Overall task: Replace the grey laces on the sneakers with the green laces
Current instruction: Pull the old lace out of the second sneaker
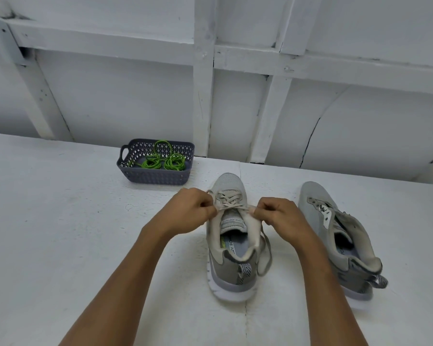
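The grey lace (231, 199) is still crossed through the eyelets of the middle sneaker (231, 245), which stands on the white table (60, 233) with its toe away from the person. The left hand (193, 208) and right hand (278, 213) sit apart on either side of the tongue, each pinching that lace at the top eyelets. One loose end trails past the heel on the right. The other sneaker (335, 236), to the right, shows bare eyelets and looks already stripped. The green laces (163, 162) lie coiled in the dark basket (155, 174), untouched. By my reading, one lace is out, one is coming out, and both green ones are yet to be threaded
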`<state>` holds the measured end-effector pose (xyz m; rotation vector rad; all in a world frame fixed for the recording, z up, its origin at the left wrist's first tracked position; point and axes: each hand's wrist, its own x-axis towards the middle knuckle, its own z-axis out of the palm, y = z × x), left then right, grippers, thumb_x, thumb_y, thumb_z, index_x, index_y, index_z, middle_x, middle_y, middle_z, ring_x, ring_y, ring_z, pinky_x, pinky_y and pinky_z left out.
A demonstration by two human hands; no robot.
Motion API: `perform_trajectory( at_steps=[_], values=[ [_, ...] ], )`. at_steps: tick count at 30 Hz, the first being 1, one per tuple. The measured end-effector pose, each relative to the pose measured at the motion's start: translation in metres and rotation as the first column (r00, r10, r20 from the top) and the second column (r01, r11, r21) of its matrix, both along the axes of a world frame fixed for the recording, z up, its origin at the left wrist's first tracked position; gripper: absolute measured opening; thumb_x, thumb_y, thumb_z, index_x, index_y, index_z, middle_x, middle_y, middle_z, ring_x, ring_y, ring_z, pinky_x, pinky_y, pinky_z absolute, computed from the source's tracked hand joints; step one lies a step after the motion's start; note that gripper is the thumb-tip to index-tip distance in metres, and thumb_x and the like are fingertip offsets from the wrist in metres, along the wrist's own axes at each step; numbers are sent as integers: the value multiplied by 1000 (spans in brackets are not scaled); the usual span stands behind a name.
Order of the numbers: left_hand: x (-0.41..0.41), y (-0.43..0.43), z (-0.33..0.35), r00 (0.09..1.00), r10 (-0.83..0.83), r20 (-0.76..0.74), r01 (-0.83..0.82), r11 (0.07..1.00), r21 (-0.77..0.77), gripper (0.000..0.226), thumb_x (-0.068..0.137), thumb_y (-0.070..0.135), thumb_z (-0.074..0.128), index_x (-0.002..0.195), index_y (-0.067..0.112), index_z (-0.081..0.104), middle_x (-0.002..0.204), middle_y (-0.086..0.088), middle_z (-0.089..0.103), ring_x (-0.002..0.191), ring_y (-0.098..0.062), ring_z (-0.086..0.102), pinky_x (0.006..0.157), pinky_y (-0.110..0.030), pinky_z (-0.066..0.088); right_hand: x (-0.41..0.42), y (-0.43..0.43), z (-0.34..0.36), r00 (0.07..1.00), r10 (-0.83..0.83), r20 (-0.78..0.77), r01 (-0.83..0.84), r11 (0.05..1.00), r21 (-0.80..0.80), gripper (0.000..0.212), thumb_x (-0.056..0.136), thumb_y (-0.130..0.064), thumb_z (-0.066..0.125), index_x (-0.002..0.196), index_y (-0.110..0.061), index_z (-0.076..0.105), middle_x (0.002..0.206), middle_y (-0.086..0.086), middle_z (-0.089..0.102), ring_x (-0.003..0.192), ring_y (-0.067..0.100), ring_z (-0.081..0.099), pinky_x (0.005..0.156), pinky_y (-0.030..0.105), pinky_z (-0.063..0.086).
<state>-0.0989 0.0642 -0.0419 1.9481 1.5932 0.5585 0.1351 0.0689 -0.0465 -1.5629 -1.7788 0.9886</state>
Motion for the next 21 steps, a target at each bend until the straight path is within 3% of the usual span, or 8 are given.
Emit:
perform_trajectory(
  at_steps=[5,7,10,14,16,18,20,21],
  values=[
    [0,-3,-2,960,43,278,1,988,-155,39,93,26,67,69,-4,60,55,5,56,49,-5,47,50,-16,36,-9,-3,5,987,14,160,-29,995,91,26,89,-29,69,68,-19,55,56,-12,52,53,0,44,52,15,34],
    [2,-2,-3,937,53,346,12,983,-184,36,93,21,67,65,1,58,53,6,54,51,-8,47,53,-19,37,-17,-4,7,973,40,228,-94,968,233,14,86,-27,70,81,-28,56,76,-13,56,71,0,48,62,17,37],
    [6,0,-1,929,41,368,33,981,-193,33,93,17,66,62,8,58,54,1,54,51,-10,45,54,-23,35,-34,-1,8,926,128,355,-259,900,351,18,80,-28,75,93,-35,65,101,-13,55,99,8,42,85,25,37],
    [7,-2,0,917,49,396,35,979,-202,36,93,14,65,59,9,54,52,1,52,47,-7,43,50,-18,34,-46,6,5,891,121,437,-299,880,368,8,79,-31,77,85,-30,73,104,-14,57,101,10,41,91,32,38],
    [6,-3,0,914,53,401,36,977,-209,36,94,15,64,60,9,55,52,1,53,46,-7,43,49,-17,33,-47,5,4,940,41,338,-185,896,405,10,81,-26,76,79,-30,67,98,-15,57,98,11,43,87,32,38],
    [5,-3,-1,913,61,404,33,975,-221,36,94,17,64,60,10,55,53,0,54,46,-7,42,49,-17,33,-43,7,6,968,-165,187,64,888,454,19,83,-20,72,75,-29,58,92,-12,57,96,16,48,81,33,37],
    [4,-3,-2,912,72,405,26,972,-232,35,94,18,65,61,9,56,54,-1,54,47,-9,42,50,-18,33,-33,12,8,928,-355,113,274,855,441,18,85,-16,69,73,-24,58,88,-10,56,96,22,53,75,33,36],
    [4,-3,-2,912,74,402,25,971,-236,35,94,19,65,62,9,56,54,-1,54,48,-9,42,50,-19,34,-27,15,9,919,-370,139,291,872,394,17,85,-16,68,73,-24,59,88,-9,57,97,23,54,74,33,37]
  ],
)
